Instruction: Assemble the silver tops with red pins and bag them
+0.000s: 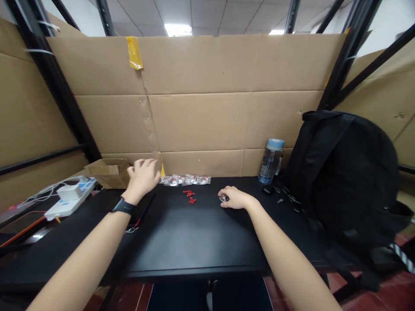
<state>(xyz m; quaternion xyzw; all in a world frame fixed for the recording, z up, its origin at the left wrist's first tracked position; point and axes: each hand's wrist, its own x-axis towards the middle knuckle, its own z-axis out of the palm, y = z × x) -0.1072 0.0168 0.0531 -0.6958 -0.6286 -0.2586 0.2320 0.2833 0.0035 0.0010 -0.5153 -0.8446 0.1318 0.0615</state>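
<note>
My left hand (142, 176) is raised above the black table (181, 242), fingers curled loosely with nothing visible in them, just left of a row of small clear packets (185, 179) with red bits inside. A dark band sits on that wrist. My right hand (234, 198) rests on the table, fingers closed round a small shiny silver piece (223, 198). Two small red pieces (189, 196) lie between the hands, close to the packets.
A small open cardboard box (108, 172) stands at the back left, beside a white power strip with cables (69, 196). A clear water bottle with a blue lid (271, 161) and a black backpack (343, 168) occupy the right. Cardboard walls (207, 108) enclose the back.
</note>
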